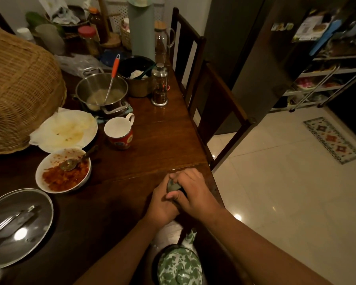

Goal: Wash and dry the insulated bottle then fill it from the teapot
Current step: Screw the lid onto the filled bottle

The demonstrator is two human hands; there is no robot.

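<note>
My left hand (162,204) grips the bottle (171,185) steady so my right hand (193,191), clasping it from above, can twist.

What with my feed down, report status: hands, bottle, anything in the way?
Both on bottle, mostly hidden: left hand, right hand wrapped round it. Near table edge. Only teapot close, under forearms.

The bottle (173,186) is pictured at the table's (152,145) right edge, the teapot (179,266) placed nearer the camera, with mug (120,138), bowl (49,159) and lid (19,227) ranged leftward.
</note>
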